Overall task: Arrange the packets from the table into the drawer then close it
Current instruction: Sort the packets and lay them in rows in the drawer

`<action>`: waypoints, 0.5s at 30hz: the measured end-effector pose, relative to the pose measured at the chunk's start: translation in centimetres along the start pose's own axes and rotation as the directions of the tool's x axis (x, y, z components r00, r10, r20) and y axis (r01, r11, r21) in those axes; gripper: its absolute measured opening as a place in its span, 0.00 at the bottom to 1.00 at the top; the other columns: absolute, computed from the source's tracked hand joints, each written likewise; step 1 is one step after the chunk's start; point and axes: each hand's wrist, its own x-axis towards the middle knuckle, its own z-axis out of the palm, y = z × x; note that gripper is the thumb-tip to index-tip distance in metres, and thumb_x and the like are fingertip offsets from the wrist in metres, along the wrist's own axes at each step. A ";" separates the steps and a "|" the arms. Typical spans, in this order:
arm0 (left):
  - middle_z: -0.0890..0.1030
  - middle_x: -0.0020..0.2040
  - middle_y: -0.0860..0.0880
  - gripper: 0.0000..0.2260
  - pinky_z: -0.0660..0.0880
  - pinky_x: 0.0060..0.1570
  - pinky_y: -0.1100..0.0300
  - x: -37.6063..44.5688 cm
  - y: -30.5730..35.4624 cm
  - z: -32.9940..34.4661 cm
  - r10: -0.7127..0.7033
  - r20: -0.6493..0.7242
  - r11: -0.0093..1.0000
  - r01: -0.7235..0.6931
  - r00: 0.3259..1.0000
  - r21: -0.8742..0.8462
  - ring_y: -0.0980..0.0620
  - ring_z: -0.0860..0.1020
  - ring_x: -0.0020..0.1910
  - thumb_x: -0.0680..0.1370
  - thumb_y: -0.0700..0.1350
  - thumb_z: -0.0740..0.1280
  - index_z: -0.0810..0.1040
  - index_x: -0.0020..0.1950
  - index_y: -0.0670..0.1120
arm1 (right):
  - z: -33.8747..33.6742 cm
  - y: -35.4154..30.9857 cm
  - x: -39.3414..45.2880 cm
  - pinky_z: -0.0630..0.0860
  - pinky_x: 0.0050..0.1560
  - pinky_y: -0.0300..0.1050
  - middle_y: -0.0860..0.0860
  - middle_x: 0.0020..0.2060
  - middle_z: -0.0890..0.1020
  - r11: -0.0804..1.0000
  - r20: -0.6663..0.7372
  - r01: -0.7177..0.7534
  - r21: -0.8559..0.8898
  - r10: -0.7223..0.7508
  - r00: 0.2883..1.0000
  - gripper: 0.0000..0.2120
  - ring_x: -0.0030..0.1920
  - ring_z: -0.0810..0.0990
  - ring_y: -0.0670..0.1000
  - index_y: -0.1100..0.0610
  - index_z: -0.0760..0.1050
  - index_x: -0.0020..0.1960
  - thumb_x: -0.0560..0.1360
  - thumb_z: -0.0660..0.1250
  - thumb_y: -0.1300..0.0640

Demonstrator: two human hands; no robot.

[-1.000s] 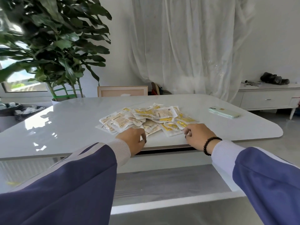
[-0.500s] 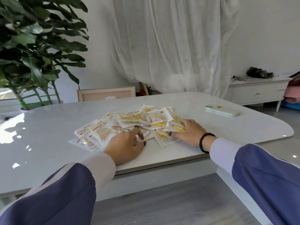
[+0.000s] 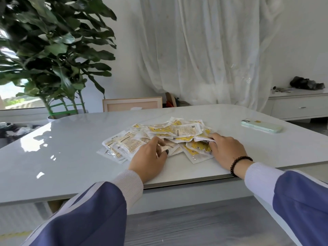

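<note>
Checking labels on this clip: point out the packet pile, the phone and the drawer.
packet pile (image 3: 179, 130), head view, top packet.
phone (image 3: 261, 126), head view, middle of its back.
drawer (image 3: 195, 226), head view, bare grey floor.

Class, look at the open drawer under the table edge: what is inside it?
The drawer shows only a bare grey floor. Both sleeves cover its left and right parts, so those cannot be checked. The packets lie on the table.

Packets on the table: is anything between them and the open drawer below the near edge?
Nothing visible blocks the way. The packets lie in a heap near the table's front edge, with the left hand and right hand already on them. The drawer is open directly below; the phone lies off to the side.
</note>
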 end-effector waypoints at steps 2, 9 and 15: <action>0.80 0.37 0.49 0.02 0.75 0.41 0.55 0.0 0.0 -0.2 -0.047 0.016 0.994 0.049 0.999 -0.094 0.54 0.75 0.34 0.78 0.46 0.65 0.74 0.50 0.51 | 0.0 -0.2 -0.1 0.73 0.41 0.47 0.55 0.46 0.83 0.999 -0.079 0.031 0.041 -0.028 0.997 0.14 0.47 0.78 0.60 0.53 0.74 0.62 0.80 0.56 0.55; 0.81 0.44 0.44 0.10 0.77 0.31 0.58 0.4 0.1 -1.1 -0.338 -0.048 0.744 0.236 0.940 -0.626 0.51 0.79 0.30 0.79 0.43 0.65 0.70 0.58 0.45 | 1.4 -2.2 0.5 0.77 0.31 0.46 0.50 0.38 0.84 0.944 -0.256 0.302 0.134 -0.262 0.931 0.04 0.39 0.82 0.55 0.54 0.82 0.46 0.71 0.71 0.58; 0.85 0.39 0.40 0.07 0.79 0.30 0.59 0.4 0.7 -1.2 -0.358 0.153 0.663 0.366 0.921 -0.653 0.44 0.83 0.33 0.81 0.44 0.60 0.74 0.53 0.41 | 1.4 -3.8 0.7 0.78 0.31 0.42 0.49 0.38 0.83 0.829 -0.283 0.533 0.170 -0.477 0.832 0.14 0.40 0.83 0.52 0.57 0.82 0.45 0.73 0.60 0.50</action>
